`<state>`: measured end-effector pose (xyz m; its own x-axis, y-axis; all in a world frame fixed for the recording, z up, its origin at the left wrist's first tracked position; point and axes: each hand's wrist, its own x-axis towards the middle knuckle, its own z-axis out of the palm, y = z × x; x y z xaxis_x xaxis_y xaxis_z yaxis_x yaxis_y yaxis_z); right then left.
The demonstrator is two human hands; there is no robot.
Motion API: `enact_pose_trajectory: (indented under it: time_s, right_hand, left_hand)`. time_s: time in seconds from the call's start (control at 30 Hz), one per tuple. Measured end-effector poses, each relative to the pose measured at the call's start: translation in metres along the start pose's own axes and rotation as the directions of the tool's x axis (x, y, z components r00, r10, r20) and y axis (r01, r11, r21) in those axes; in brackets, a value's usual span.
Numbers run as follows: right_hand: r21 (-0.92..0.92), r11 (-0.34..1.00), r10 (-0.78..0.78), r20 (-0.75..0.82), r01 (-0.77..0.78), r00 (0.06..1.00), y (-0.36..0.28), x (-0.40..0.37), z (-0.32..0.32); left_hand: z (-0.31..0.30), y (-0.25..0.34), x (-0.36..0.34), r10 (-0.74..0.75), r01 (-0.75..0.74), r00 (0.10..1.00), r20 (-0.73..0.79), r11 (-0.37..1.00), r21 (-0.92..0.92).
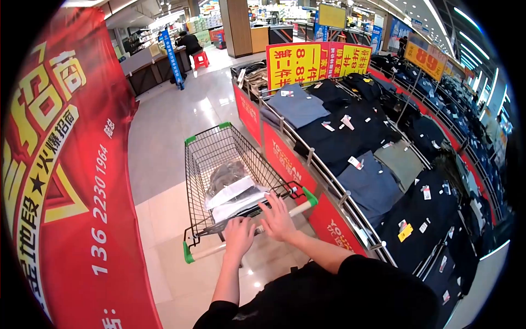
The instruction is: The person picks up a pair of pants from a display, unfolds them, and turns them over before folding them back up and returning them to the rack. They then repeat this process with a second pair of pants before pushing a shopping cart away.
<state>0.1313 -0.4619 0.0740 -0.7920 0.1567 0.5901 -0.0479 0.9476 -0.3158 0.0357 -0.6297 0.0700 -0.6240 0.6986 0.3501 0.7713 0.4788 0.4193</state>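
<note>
A glossy tiled shop floor [175,120] runs between a red banner [60,164] on the left and a railed display table [329,183] of folded dark garments [350,137] under yellow price signs [296,63] on the right. The wire shopping cart [203,159], carrying bagged items [230,189], stands straight ahead beside the table, its handle [300,208] under both hands. The left hand [239,236] curls closed over the bar with its forearm straight, while the right hand [276,219] lies on it flat with fingers spread, elbow bent outward.

Left of our fingers [274,205] we see a red banner [66,181] w/ yellow lettering; right of them, folded dark garments [350,137] on a display table [285,159]; further beyond, yellow price signs [318,63].
</note>
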Motion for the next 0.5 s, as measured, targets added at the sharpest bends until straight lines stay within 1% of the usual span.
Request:
enact_pose_trajectory:
  time_s: [0.07, 0.1, 0.13, 0.17, 0.2, 0.23, 0.3, 0.33, 0.37, 0.43, 0.47, 0.5]
  right_hand:
    - [0.113, 0.991, -0.063, -0.072, 0.071, 0.995, -0.013, 0.000, -0.014]
    - [0.180, 0.982, -0.044, -0.050, 0.053, 0.998, -0.016, -0.006, -0.021]
    - [0.236, 0.972, 0.002, -0.006, -0.001, 1.000, -0.016, -0.018, -0.025]
    - [0.260, 0.963, 0.056, 0.051, -0.068, 0.997, -0.018, -0.030, -0.034]
    - [0.280, 0.944, 0.141, 0.131, -0.173, 0.981, -0.012, -0.045, -0.037]
    - [0.296, 0.914, 0.221, 0.215, -0.279, 0.951, -0.004, -0.061, -0.038]
    - [0.338, 0.810, 0.375, 0.328, -0.478, 0.867, 0.022, -0.090, -0.038]
    - [0.269, 0.839, 0.384, 0.325, -0.474, 0.864, 0.038, -0.098, -0.040]
    - [0.196, 0.862, 0.395, 0.320, -0.468, 0.861, 0.054, -0.102, -0.041]
    - [0.254, 0.872, 0.387, 0.165, -0.418, 0.907, 0.079, -0.099, -0.048]
    - [0.234, 0.843, 0.439, 0.222, -0.484, 0.871, 0.094, -0.101, -0.047]
    - [0.211, 0.807, 0.493, 0.274, -0.551, 0.826, 0.110, -0.102, -0.046]
  left_hand:
    - [0.004, -0.005, 0.019, -0.005, 0.004, 1.000, 0.024, 0.998, 0.055]
    - [0.004, -0.006, 0.030, -0.020, 0.018, 0.999, 0.028, 0.997, 0.073]
    - [0.000, -0.003, 0.042, -0.011, 0.010, 1.000, 0.017, 0.996, 0.084]
    - [-0.007, 0.001, 0.052, -0.037, 0.032, 0.998, 0.054, 0.995, 0.093]
    - [-0.012, 0.003, 0.060, -0.068, 0.058, 0.993, 0.092, 0.993, 0.107]
    - [-0.010, -0.002, 0.068, -0.070, 0.058, 0.994, 0.090, 0.990, 0.126]
    - [-0.002, -0.013, 0.081, -0.089, 0.062, 0.986, 0.140, 0.980, 0.188]
    - [-0.001, -0.015, 0.089, -0.089, 0.060, 0.986, 0.138, 0.977, 0.204]
    - [0.000, -0.016, 0.097, -0.120, 0.075, 0.976, 0.180, 0.968, 0.240]
    - [0.008, -0.017, 0.116, -0.173, 0.104, 0.956, 0.235, 0.955, 0.278]
    - [0.012, -0.018, 0.125, -0.163, 0.089, 0.957, 0.239, 0.953, 0.291]
    - [0.017, -0.020, 0.135, -0.192, 0.109, 0.944, 0.267, 0.949, 0.296]
